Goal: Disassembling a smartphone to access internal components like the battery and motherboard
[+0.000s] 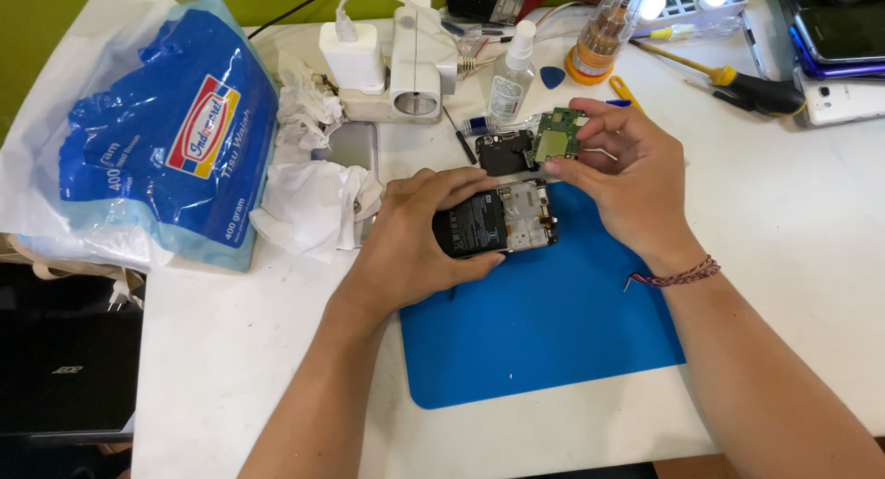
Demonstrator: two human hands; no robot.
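An opened black phone [502,219], back cover off with its battery and inner frame showing, lies at the upper left edge of a blue mat [553,322]. My left hand [415,239] grips the phone's left end. My right hand [627,179] holds a small green circuit board [556,136] by its edge, just above the phone's right end. A black plastic part [505,152] lies on the table beside the board.
A blue and white plastic bag [157,138] and crumpled white tissues [313,193] lie left. A white charger block [387,59], a small spray bottle [510,78], a screwdriver bit holder [604,32], a yellow-handled screwdriver [737,81] and other phones [839,46] line the back edge.
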